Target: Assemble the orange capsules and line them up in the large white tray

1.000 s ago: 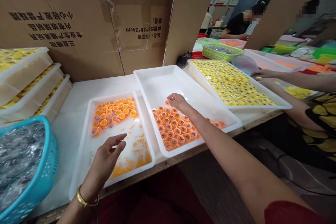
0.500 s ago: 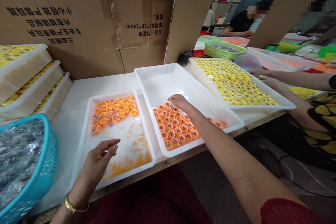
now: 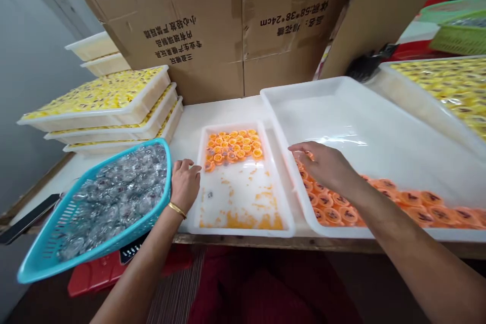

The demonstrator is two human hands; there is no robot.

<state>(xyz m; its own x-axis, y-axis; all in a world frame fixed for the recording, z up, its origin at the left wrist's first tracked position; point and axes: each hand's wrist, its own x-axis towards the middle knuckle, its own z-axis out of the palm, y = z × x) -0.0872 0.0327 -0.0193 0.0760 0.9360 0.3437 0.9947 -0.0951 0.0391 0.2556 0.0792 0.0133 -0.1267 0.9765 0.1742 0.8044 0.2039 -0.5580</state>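
My left hand (image 3: 185,184) hovers between the blue basket (image 3: 166,154) and the small white tray (image 3: 286,223), fingers loosely bent and apart, with nothing visible in it. Orange cups with yellow bits inside (image 3: 240,153) fill the far part of that tray. Loose yellow-orange bits (image 3: 243,220) lie along its near edge, and a small clear piece (image 3: 210,194) lies at its left. Over the left side of the large white tray (image 3: 341,91) is my right hand (image 3: 322,162), open, fingers outstretched. Beneath it sit rows of orange cups with dark printed centres (image 3: 329,200), partly hidden by my forearm.
Clear plastic pieces (image 3: 121,197) fill the basket, which juts past the table's front edge. Stacked trays of yellow pieces (image 3: 110,91) stand behind it. A cardboard wall (image 3: 212,81) closes the back. Another yellow-filled tray (image 3: 455,91) stands right; a green basket (image 3: 461,35) lies beyond.
The view has swung left, bringing the whole basket into sight. My left hand has moved from over the small tray to beside the basket. My right hand's fingers have opened out.
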